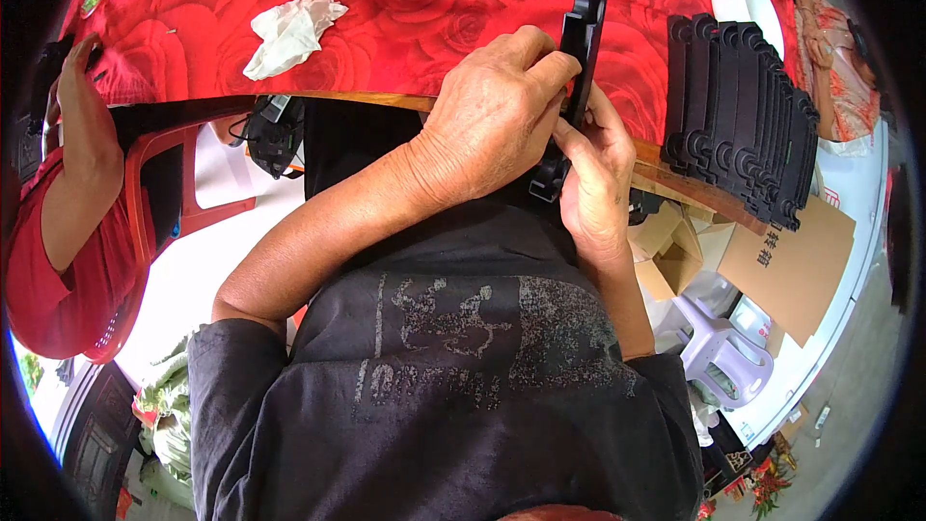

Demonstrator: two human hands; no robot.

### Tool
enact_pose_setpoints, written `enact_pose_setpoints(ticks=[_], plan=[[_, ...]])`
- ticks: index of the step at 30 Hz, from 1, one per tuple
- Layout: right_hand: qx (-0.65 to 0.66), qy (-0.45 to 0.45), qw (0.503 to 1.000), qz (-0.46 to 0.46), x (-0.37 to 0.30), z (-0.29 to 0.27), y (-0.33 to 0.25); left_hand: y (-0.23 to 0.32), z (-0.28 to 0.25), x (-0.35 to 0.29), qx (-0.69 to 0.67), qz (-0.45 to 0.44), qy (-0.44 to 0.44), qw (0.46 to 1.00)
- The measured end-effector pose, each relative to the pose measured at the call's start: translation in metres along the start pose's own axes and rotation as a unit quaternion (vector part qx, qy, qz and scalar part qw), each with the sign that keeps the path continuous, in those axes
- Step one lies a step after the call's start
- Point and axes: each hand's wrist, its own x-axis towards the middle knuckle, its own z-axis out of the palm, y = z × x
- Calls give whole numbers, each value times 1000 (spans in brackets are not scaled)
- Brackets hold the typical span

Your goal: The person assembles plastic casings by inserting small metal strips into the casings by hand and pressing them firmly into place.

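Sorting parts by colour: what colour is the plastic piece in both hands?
Black plastic piece, clearest in the head view.

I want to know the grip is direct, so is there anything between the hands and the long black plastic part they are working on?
Nothing visible. The left hand wraps the black plastic part around its middle, and the right hand pinches its lower end, both in bare contact. The stack of similar black parts lies apart to the right on the red tablecloth.

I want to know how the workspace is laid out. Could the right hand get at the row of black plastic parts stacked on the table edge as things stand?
Probably yes. The row of black parts stands just right of the right hand, with bare red tablecloth between. But that hand, with the left hand, grips a black part.
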Motion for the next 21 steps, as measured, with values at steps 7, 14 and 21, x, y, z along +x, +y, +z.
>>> enact_pose_setpoints(ticks=[7,14,21], plan=[[17,11,1000,8,-2,1,-2,-2,0,0,49,36,-10,998],[4,0,1000,-17,-5,2,4,-2,-1,1,53,19,-23,998],[10,-5,1000,-23,-1,-3,3,-1,-3,-3,-23,-26,-46,998]])
